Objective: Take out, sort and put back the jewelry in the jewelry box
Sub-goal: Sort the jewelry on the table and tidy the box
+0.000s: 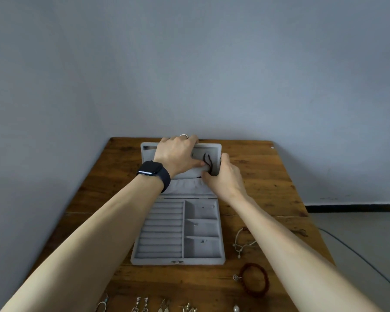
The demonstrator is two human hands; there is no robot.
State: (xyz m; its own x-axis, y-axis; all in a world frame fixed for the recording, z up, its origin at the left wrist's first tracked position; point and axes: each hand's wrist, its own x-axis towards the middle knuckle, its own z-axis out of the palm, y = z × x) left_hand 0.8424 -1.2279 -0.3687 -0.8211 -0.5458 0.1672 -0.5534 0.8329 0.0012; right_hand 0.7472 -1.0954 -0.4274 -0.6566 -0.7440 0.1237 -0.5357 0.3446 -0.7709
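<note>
Just above frame centre, on the raised lid (214, 147) of the jewelry box (178, 260) — pinches the dark cord necklace (208, 160), hanging top to bottom, at its lower end with the curled right hand (225, 177) — hooks the left hand (176, 154) over the lid's top edge, thumb just left of the cord.

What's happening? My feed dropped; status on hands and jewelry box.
Left hand grips jewelry box lid. Right hand pinches dark cord at lid pocket. Red bracelet on table, clear of box.
</note>
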